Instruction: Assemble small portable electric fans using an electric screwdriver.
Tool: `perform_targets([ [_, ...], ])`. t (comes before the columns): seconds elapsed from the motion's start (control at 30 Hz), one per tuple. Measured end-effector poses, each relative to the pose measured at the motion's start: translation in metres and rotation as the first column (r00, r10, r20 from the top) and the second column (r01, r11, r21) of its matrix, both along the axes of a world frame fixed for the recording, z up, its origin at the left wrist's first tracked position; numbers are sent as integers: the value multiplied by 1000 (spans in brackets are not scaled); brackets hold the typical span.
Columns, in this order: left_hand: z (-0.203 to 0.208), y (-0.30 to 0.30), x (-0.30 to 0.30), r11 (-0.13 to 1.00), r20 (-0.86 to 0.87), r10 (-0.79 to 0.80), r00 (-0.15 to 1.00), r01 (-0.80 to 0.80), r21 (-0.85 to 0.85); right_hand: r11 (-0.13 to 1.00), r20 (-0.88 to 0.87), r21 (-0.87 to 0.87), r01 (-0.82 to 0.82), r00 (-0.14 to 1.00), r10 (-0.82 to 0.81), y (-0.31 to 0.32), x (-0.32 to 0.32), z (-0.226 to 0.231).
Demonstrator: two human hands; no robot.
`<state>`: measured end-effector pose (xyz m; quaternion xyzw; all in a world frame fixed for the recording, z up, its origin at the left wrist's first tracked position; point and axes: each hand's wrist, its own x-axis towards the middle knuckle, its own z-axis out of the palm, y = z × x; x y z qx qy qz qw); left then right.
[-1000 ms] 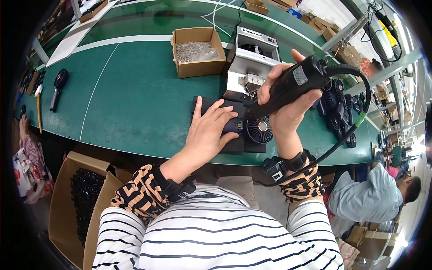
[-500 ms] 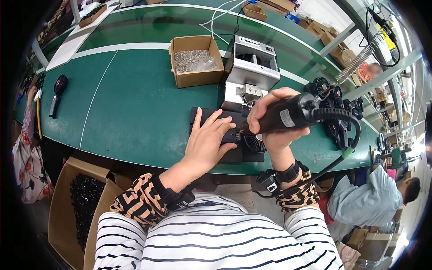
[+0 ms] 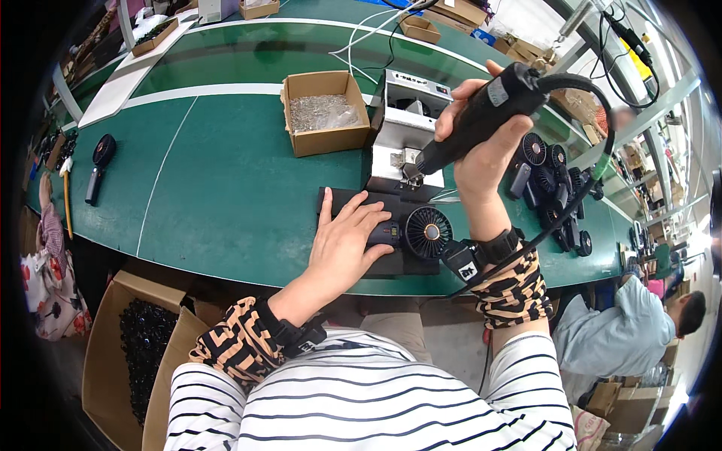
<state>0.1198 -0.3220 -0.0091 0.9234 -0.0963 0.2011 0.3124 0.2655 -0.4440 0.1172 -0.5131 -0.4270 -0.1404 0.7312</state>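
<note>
Under the spread fingers of my left hand (image 3: 347, 237) lies a dark handheld fan (image 3: 429, 232), its round grille facing up to the right of my fingertips. The fan rests on a black pad (image 3: 410, 263) at the table's near edge. My left hand presses on the fan's handle and holds nothing wrapped in its fingers. My right hand (image 3: 485, 161) is closed round a black electric screwdriver (image 3: 481, 116), tilted with its tip down at the front of a metal screw feeder (image 3: 406, 143). Whether a screw sits on the tip is too small to tell.
A cardboard box of small screws (image 3: 323, 113) stands left of the feeder. Several dark fans (image 3: 553, 188) are piled at the right, and one fan (image 3: 98, 169) lies at the far left. A carton of black parts (image 3: 143, 353) sits below the table. Co-workers are at both sides.
My right hand has lifted the screwdriver up and away from the fan to the feeder, uncovering the fan's grille. My left hand has stayed on the fan.
</note>
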Motion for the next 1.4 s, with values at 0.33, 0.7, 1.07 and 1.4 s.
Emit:
perform_targets([
  [0.33, -1, 0, 0, 1000, 3, 0, 1000, 0, 7, 998, -130, -61, -23, 991, 15, -2, -10, -11],
  [0.7, -3, 0, 3, 1000, 32, 4, 999, -5, 6, 992, -212, -115, -46, 977, 21, -24, -78, -24],
  [1.07, -5, -1, 0, 1000, 56, 4, 998, -4, -7, 998, -213, -67, -18, 977, 4, -24, -82, -33],
  [1.4, 13, -6, -1, 999, 144, -26, 989, 30, -22, 991, -228, -47, -124, 968, 110, -22, -87, -18],
])
